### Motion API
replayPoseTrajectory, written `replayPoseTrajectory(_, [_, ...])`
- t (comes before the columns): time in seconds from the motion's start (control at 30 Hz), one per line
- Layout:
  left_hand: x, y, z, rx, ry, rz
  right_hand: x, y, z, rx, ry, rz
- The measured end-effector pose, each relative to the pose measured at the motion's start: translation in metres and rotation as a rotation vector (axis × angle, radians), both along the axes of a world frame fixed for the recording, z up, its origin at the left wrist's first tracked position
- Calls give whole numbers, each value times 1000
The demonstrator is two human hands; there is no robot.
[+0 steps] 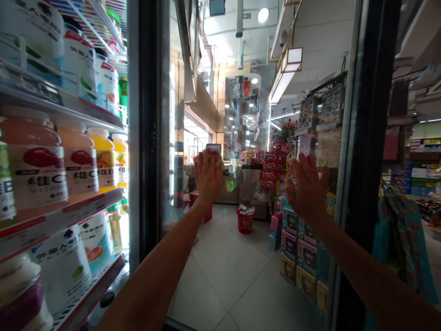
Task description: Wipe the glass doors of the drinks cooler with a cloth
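A glass door with a dark frame (363,138) stands right in front of me. My left hand (208,179) presses a pale cloth (219,160) against the glass, fingers pointing up. Most of the cloth is hidden behind that hand; only its edges show. Farther right, near the frame, my right hand (307,188) is raised with its fingers apart, palm toward the glass, and holds nothing. Whether its whole palm touches the pane I cannot tell.
Close on the left are lit cooler shelves (82,209) with several drink bottles (78,158). Through the glass I see a tiled floor (223,271), a red bucket (245,220), stacked boxes (298,248) and hanging red packets (272,170). Blue bags (403,243) hang at the right.
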State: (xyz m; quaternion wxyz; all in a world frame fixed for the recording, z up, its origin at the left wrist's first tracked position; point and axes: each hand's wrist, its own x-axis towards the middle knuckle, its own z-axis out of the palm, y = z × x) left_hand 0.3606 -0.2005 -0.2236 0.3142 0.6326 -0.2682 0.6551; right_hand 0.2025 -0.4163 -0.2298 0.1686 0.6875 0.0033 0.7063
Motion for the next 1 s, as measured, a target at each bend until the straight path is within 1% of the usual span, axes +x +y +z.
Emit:
replayPoseTrajectory(0.03, [5, 4, 3, -128, 75, 7, -2, -5, 2, 13, -9, -9])
replayPoseTrajectory(0.07, [6, 3, 5, -211, 125, 12, -3, -9, 3, 24, -19, -16])
replayPoseTrajectory(0.1, [4, -2, 5, -227, 138, 17, -3, -12, 4, 30, -29, -21])
replayPoseTrajectory(0.13, [-3, -11, 4, -174, 106, 19, -3, -14, 4, 33, -36, -25])
replayPoseTrajectory(0.17, [-13, -23, 1, -60, 35, 18, -2, -16, 3, 35, -39, -27])
replayPoseTrajectory(0.23, [-36, -49, -3, 256, -171, 13, -1, -16, 2, 35, -42, -22])
replayPoseTrajectory(0.3, [-55, -69, -4, 561, -361, 4, -1, -17, 0, 31, -51, -8])
replayPoseTrajectory(0.33, [-60, -73, -1, 666, -417, 1, -1, -17, 0, 30, -56, 0])
replayPoseTrajectory(0.37, [-62, -73, 4, 722, -436, 1, -2, -18, -1, 29, -59, 8])
replayPoseTrajectory(0.4, [-60, -69, 10, 719, -417, 2, -3, -19, -1, 28, -64, 13])
replayPoseTrajectory(0.43, [-54, -62, 17, 657, -362, 4, -3, -20, -1, 28, -68, 14])
replayPoseTrajectory(0.47, [-47, -53, 25, 541, -279, 5, -4, -20, -1, 29, -70, 10])
replayPoseTrajectory(0.57, [-22, -28, 44, 38, 40, 1, -5, -22, 0, 23, -75, -18])
replayPoseTrajectory(0.63, [-14, -23, 49, -237, 207, -10, -4, -20, 1, 31, -69, -37])
replayPoseTrajectory(0.67, [-15, -27, 49, -314, 249, -16, -3, -19, 2, 38, -66, -39])
replayPoseTrajectory(0.7, [-19, -33, 48, -325, 248, -25, -3, -18, 3, 43, -63, -39])
replayPoseTrajectory(0.73, [-26, -42, 45, -264, 203, -35, -2, -17, 4, 44, -61, -36])
replayPoseTrajectory(0.77, [-34, -52, 42, -138, 117, -42, -2, -16, 5, 40, -59, -32])
replayPoseTrajectory(0.87, [-59, -78, 34, 403, -222, -43, -2, -15, 6, 21, -57, -6])
replayPoseTrajectory(0.9, [-63, -82, 34, 537, -303, -36, -2, -16, 6, 18, -55, 5])
replayPoseTrajectory(0.93, [-64, -82, 37, 616, -348, -28, -3, -16, 6, 19, -54, 18])
replayPoseTrajectory(0.97, [-62, -78, 41, 634, -355, -20, -4, -17, 6, 20, -52, 29])
replayPoseTrajectory(1.0, [-56, -71, 46, 585, -321, -13, -5, -18, 6, 22, -49, 36])
